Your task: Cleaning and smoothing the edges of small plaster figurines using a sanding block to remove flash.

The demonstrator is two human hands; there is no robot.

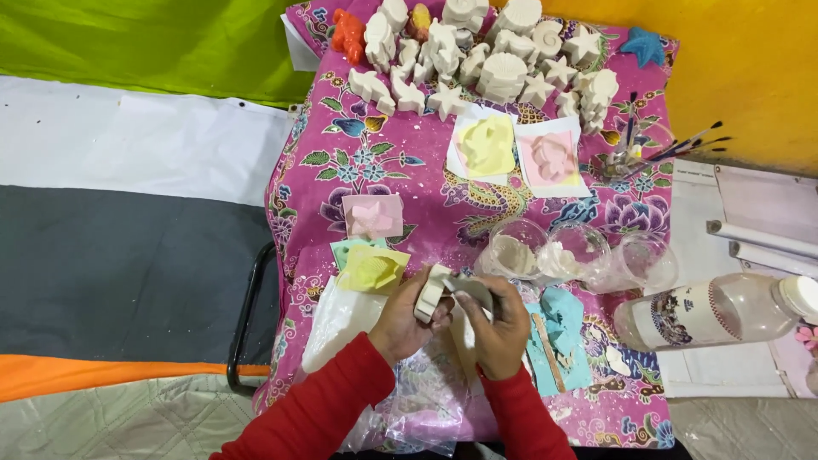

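Centrally, gripping a small off-white plaster cast figure [436, 290] just above the near part of the pink floral cloth-covered table [426, 192]: left hand [407, 317] curling shut round the figure's left end, right hand [498, 322] closing over its right side from above, fingertips pressing on the top. Both wrists showing red sleeves [332, 400]. Lying just left of the hands, a yellow rubber mould [372, 268] overlapping a pale green mould [348, 249], with a pink mould [372, 215] beyond them. Sitting under and before the hands, a crumpled clear plastic bag [417, 400]. Resting just right of the right hand, a light blue mould [562, 328] with a flat wooden stick [548, 351] across it. Standing further out, three clear plastic cups [575, 251], some holding white powder, and a clear plastic bottle [716, 311] lying on its side at the right. Lying mid-table, a yellow mould on white paper [486, 146] beside a pink mould on white paper [552, 158]. Crowding the far edge, many white plaster figures of shells and stars [494, 60], an orange painted figure [348, 36], a blue painted star [643, 44], and a bunch of paintbrushes [660, 146] at the far right
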